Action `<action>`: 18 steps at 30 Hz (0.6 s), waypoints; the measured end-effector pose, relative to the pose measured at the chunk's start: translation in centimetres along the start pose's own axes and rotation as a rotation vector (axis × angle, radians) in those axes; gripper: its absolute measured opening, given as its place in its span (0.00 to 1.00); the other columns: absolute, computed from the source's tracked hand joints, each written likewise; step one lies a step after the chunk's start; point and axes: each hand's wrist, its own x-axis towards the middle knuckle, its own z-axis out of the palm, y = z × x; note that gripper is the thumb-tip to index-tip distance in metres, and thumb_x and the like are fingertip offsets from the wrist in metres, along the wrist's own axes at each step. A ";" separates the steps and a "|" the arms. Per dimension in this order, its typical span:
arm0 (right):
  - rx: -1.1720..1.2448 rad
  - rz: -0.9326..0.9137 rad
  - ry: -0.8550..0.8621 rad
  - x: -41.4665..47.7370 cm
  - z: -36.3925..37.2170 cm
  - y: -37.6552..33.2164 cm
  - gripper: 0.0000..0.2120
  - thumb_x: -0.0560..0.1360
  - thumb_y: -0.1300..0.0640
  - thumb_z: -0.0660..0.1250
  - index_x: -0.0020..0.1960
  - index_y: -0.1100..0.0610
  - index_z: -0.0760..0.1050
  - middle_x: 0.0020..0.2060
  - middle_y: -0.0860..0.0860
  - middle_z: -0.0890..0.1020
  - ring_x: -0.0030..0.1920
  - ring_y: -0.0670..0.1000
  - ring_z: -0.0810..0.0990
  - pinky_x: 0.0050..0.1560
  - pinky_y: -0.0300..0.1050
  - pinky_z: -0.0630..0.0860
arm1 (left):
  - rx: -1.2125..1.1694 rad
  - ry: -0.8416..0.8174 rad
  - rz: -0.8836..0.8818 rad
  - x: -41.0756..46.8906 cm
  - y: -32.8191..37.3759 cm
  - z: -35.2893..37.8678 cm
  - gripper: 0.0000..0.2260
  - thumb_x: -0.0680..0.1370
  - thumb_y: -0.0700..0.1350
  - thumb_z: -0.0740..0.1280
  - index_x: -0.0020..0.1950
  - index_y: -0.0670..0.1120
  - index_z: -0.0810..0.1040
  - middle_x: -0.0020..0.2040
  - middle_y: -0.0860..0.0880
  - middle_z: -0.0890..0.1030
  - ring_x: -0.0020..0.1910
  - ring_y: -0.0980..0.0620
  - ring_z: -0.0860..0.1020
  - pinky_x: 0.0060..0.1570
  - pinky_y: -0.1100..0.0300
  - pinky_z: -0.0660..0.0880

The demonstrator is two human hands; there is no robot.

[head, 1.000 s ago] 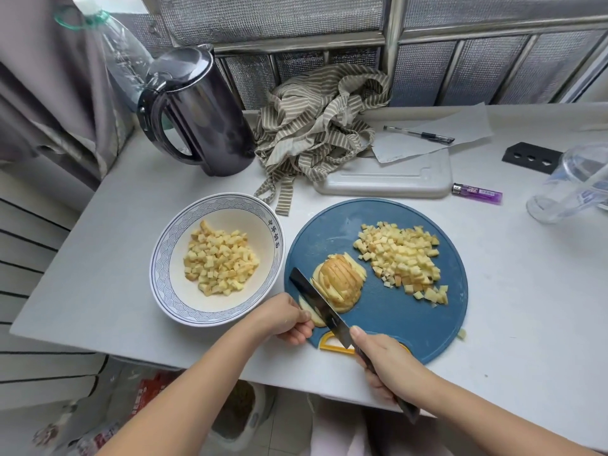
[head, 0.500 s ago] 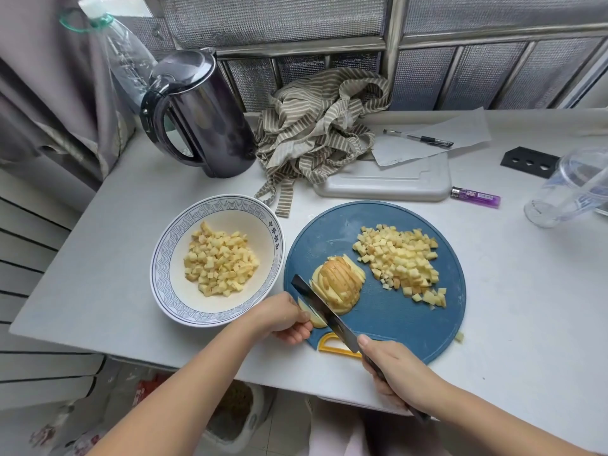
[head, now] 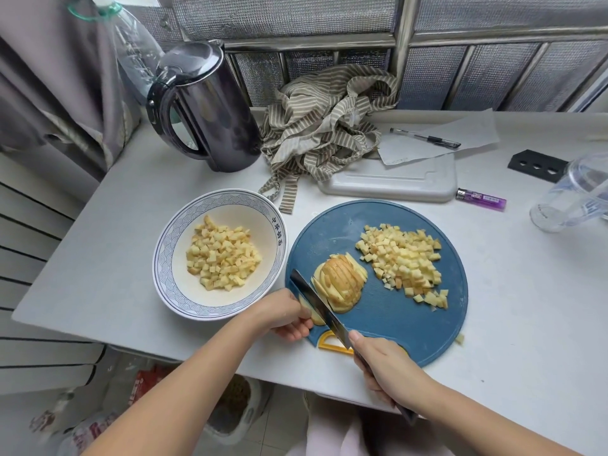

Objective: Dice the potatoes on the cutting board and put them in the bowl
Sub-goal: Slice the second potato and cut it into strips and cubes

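A round blue cutting board (head: 388, 324) lies at the table's front. On it sits a sliced potato half (head: 340, 283) and, to its right, a pile of potato dice (head: 403, 258). My right hand (head: 383, 368) grips the handle of a dark knife (head: 316, 306), whose blade slants down across the board's left edge. My left hand (head: 283, 315) holds a small potato piece (head: 314, 315) just left of the blade, fingers curled. A white bowl with a blue rim (head: 164, 258) stands left of the board with dice (head: 222, 258) in it.
A dark kettle (head: 210, 106) stands at the back left beside a striped cloth (head: 325, 126). Behind the board lie a white tray (head: 394, 182), paper with a pen (head: 424, 138) and a purple lighter (head: 480, 199). A clear jug (head: 572, 199) is at the right. One dice (head: 459, 339) lies off the board.
The knife blade has shifted slightly towards me along the small potato piece that my left hand holds. The sliced half, the dice pile and the bowl have stayed put.
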 end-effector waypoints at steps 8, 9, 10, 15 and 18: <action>-0.145 -0.047 0.060 0.2 0.7 0.0 0.24 0.83 0.44 0.49 0.31 0.52 0.62 0.24 0.47 0.67 0.28 0.44 0.65 0.33 0.41 0.60 | -0.009 -0.005 0.017 0.0 -0.3 0.0 0.12 0.80 0.41 0.62 0.39 0.40 0.79 0.30 0.47 0.80 0.22 0.55 0.75 0.27 0.64 0.75; -0.191 -0.069 0.084 0.1 1.0 0.0 0.23 0.83 0.45 0.49 0.32 0.52 0.62 0.26 0.47 0.67 0.30 0.43 0.65 0.34 0.40 0.60 | -0.009 -0.002 0.017 0.1 -0.2 0.1 0.12 0.80 0.41 0.62 0.39 0.40 0.79 0.29 0.47 0.80 0.22 0.55 0.75 0.27 0.64 0.75; -0.210 -0.094 0.106 -0.1 1.4 0.0 0.23 0.83 0.46 0.49 0.32 0.52 0.62 0.28 0.46 0.67 0.30 0.43 0.65 0.34 0.40 0.60 | -0.013 0.002 0.014 0.1 -0.2 0.2 0.12 0.80 0.40 0.61 0.38 0.40 0.78 0.29 0.47 0.79 0.21 0.55 0.74 0.26 0.64 0.75; -0.244 -0.100 0.157 -0.1 2.4 -0.7 0.23 0.84 0.47 0.49 0.31 0.51 0.62 0.28 0.47 0.67 0.31 0.43 0.65 0.35 0.39 0.62 | -0.014 0.008 0.009 0.2 -0.2 0.2 0.13 0.80 0.41 0.62 0.38 0.40 0.78 0.28 0.47 0.79 0.21 0.54 0.74 0.26 0.64 0.75; -0.268 -0.058 0.122 0.5 1.4 -0.8 0.24 0.84 0.46 0.48 0.33 0.55 0.63 0.30 0.48 0.68 0.32 0.45 0.65 0.35 0.41 0.60 | 0.002 0.013 0.006 0.2 -0.1 0.3 0.13 0.81 0.41 0.62 0.38 0.40 0.78 0.27 0.47 0.79 0.21 0.55 0.74 0.25 0.64 0.74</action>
